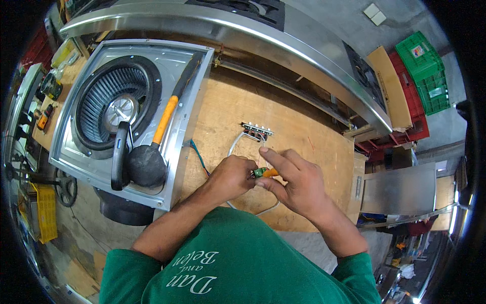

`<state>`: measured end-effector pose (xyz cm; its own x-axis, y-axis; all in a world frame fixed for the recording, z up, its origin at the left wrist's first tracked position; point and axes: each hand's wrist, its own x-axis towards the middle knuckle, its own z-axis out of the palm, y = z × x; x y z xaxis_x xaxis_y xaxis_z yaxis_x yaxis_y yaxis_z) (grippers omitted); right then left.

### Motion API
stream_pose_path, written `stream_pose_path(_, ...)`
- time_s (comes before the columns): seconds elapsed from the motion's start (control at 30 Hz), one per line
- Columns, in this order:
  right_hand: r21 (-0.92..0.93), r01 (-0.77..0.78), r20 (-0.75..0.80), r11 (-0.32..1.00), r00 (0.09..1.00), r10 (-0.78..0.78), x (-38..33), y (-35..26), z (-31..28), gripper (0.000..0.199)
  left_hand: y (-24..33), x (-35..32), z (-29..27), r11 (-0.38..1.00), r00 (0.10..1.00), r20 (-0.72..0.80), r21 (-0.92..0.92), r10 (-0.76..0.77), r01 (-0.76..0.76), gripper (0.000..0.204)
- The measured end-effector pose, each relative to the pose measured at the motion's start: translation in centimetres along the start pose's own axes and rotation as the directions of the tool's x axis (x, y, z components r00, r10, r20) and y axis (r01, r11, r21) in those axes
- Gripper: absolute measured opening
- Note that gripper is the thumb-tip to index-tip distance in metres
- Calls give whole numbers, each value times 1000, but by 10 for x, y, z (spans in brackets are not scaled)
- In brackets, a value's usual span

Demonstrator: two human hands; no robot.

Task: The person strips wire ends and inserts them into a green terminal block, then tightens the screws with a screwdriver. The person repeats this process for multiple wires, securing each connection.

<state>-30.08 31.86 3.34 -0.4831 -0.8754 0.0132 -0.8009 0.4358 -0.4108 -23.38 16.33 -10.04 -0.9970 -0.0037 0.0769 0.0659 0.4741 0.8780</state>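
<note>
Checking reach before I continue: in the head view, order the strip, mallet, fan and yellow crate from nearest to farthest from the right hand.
From the right hand:
1. Strip: ahead and left, on the bench.
2. Mallet: left, on the metal housing.
3. Fan: farther left, in the housing.
4. Yellow crate: far left.

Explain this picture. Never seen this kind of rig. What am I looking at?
No machine arm here: it's a person's bare hands, seen from above by a wide fisheye camera on their head, so straight edges curve. The left hand pinches a small green part; the right hand has an orange handle between thumb and fingers. On the wooden tabletop lies a narrow board with wires. At left, a metal housing contains a round fan wheel, with a mallet resting on it.
</note>
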Motion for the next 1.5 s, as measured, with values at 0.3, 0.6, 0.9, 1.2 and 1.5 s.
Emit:
stream_pose_path(0.3, -97, 81, 46, 992, 996, -76, 0, 8, 9, 50, -3, -3, 6, 994, 995, 6, -41, -104, 104, 22)
stream_pose_path(0.6, 101, 219, -12, 970, 976, -219, 3, 16, 10, 44, -14, -4, 11, 994, 999, -25, -101, -48, 45, 22)
stream_pose_path(0.9, 13, 200, -77, 980, 977, -198, 1, 5, 10, 46, -9, -6, 13, 998, 998, -58, -46, -33, 30, 20)
stream_pose_path(1.2, 69, 280, -51, 958, 960, -277, 1, 21, 13, 40, -18, -3, 18, 991, 984, -139, -54, 113, -121, 14)
stream_pose_path(1.5, -36, 204, -168, 978, 964, -207, -5, 17, 17, 39, -9, -3, 12, 996, 999, -49, 85, -3, 7, 19)
